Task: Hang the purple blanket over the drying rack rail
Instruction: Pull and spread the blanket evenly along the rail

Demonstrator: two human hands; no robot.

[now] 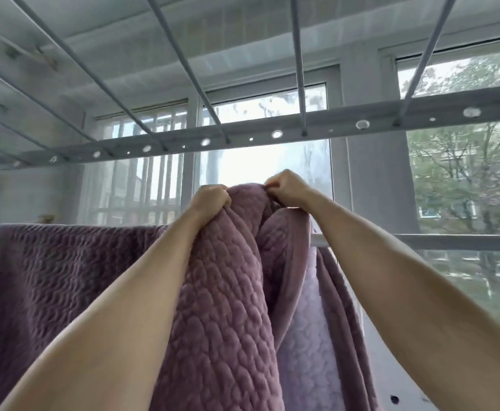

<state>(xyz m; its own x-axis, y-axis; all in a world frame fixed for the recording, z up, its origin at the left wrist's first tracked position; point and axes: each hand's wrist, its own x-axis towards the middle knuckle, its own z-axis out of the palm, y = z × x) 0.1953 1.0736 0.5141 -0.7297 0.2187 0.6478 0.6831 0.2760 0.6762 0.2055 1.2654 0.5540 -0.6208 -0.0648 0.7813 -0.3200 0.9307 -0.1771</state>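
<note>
Both arms reach up at frame centre. The left hand grips the bunched top edge of the purple blanket with curled fingers; the right hand pinches the same edge just beside it. The blanket's left portion drapes over the rail at middle left. The overhead drying rack crosses above.

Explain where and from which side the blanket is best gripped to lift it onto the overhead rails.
Grip the blanket at its bunched top edge, as the left hand and right hand do, from below and the near side. Its weight hangs down, so spread fingers apart likely helps.
</note>
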